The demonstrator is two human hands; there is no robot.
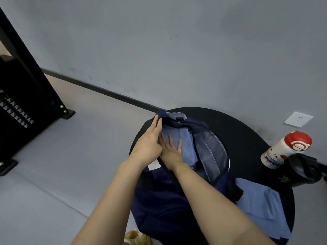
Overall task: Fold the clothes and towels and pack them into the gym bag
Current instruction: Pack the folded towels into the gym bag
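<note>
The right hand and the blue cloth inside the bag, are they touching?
Touching. The head view shows the right hand lying flat, fingers straight, on the folded blue cloth inside the open bag.

A red-capped bottle stands beside a black cup; wall socket behind.
</note>
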